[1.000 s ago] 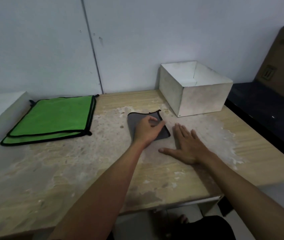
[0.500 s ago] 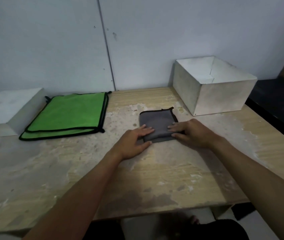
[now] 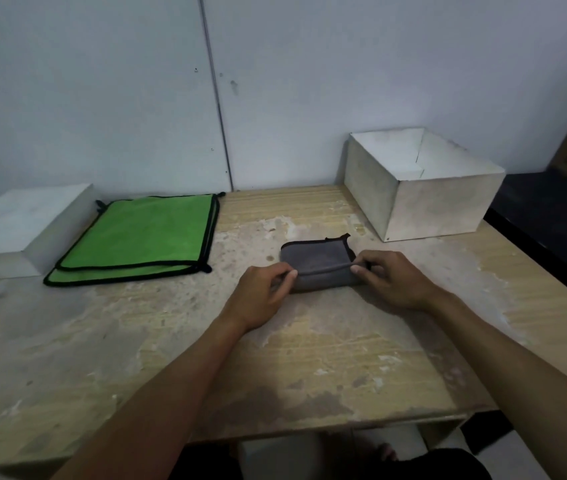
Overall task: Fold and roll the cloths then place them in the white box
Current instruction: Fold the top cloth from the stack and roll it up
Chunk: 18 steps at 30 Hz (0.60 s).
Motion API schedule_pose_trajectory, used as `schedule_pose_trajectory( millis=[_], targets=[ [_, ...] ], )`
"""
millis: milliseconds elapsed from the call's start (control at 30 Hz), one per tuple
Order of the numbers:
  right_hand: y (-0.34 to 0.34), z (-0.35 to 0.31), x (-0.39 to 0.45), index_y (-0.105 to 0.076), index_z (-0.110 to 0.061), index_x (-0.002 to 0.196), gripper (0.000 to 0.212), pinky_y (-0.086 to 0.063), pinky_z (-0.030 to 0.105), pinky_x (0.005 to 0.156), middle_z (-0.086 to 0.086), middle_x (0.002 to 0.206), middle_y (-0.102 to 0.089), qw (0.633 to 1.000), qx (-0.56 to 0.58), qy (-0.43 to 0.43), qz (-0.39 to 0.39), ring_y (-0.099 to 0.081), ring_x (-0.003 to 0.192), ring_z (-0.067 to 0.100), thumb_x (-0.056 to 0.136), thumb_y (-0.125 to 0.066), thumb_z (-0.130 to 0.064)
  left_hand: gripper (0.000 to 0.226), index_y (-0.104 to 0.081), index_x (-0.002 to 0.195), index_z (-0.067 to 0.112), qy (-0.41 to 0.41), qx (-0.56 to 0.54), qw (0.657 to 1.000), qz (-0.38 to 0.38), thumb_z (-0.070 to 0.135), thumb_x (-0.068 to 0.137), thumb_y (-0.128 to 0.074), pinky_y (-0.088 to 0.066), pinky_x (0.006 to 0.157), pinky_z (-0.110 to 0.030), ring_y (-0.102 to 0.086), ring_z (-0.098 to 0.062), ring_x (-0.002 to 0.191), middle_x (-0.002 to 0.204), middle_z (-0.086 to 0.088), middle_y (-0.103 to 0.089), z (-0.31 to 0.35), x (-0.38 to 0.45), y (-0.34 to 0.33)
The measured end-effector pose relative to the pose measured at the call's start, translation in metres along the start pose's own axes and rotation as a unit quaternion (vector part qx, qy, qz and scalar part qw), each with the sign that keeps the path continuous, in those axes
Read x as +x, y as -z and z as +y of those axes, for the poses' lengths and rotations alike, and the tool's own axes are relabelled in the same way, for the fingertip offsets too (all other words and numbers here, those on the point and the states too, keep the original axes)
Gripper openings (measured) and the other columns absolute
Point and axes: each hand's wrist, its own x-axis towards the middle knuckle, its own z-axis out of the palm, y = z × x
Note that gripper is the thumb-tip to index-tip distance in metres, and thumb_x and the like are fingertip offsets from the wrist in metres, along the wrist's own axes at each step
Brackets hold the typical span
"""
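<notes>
The grey cloth (image 3: 316,266), soft, light and limp, is lying folded mid-desk (image 3: 344,358); left hand (image 3: 261,296) and right hand (image 3: 391,280) are pinching its near edge with curled fingers, likely rolling; gripping both ends should prevent unrolling.

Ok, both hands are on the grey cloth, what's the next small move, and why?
Probably roll it on, away from the body. The left hand and right hand pinch the near edge of the grey cloth, lifted into a first curl; the far half lies flat, and the white box waits behind.
</notes>
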Motion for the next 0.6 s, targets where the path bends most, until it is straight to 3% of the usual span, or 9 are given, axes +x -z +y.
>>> schedule_pose_trajectory(
  millis=[67, 200, 367, 467, 600],
  targets=[
    [-0.001, -0.004, -0.002, -0.062, -0.036, 0.083, 0.022, -0.046, 0.011, 0.072, -0.019, 0.082, -0.065, 0.999, 0.033, -0.004, 0.017, -0.062, 0.080, 0.002, 0.103, -0.059, -0.027, 0.024, -0.056, 0.080, 0.034, 0.018, -0.023, 0.999, 0.027, 0.029, 0.102, -0.050, -0.037, 0.055, -0.018, -0.056, -0.003, 0.060, 0.067, 0.015, -0.057, 0.004, -0.001, -0.002],
    [-0.008, -0.007, 0.008, -0.059, -0.029, 0.080, 0.024, -0.044, 0.022, 0.067, -0.012, 0.077, -0.063, 0.998, 0.040, -0.021, 0.051, -0.059, 0.074, 0.004, 0.104, -0.058, -0.029, 0.037, -0.044, 0.068, 0.035, 0.084, -0.040, 0.994, 0.066, 0.031, 0.104, -0.046, -0.031, 0.051, -0.019, -0.050, -0.004, 0.054, 0.059, 0.011, -0.050, 0.011, 0.009, -0.008],
    [-0.015, -0.006, 0.033, -0.056, -0.031, 0.076, 0.028, -0.039, 0.023, 0.066, -0.012, 0.075, -0.061, 0.992, 0.028, -0.064, 0.102, -0.058, 0.072, 0.001, 0.104, -0.059, -0.026, 0.044, -0.039, 0.063, 0.027, 0.199, -0.010, 0.977, 0.082, 0.038, 0.105, -0.041, -0.027, 0.049, -0.027, -0.049, -0.009, 0.054, 0.058, 0.007, -0.051, 0.011, 0.039, -0.014],
    [-0.022, -0.001, 0.046, -0.062, -0.020, 0.080, 0.021, -0.049, 0.035, 0.073, -0.003, 0.081, -0.066, 0.987, 0.021, -0.101, 0.124, -0.062, 0.078, 0.015, 0.101, -0.064, -0.026, 0.043, -0.053, 0.073, 0.018, 0.259, 0.029, 0.963, 0.073, 0.042, 0.105, -0.038, -0.033, 0.055, -0.032, -0.060, -0.024, 0.068, 0.073, -0.004, -0.063, 0.007, 0.055, -0.022],
    [-0.024, 0.000, 0.053, -0.062, -0.022, 0.104, 0.018, -0.051, 0.033, 0.076, -0.003, 0.099, -0.064, 0.978, 0.018, -0.130, 0.160, -0.062, 0.082, 0.015, 0.095, -0.072, -0.033, 0.038, -0.064, 0.104, 0.008, 0.325, 0.072, 0.941, 0.054, 0.041, 0.102, -0.047, -0.049, 0.071, -0.035, -0.066, -0.029, 0.089, 0.100, -0.012, -0.069, -0.001, 0.071, -0.029]
  ],
)
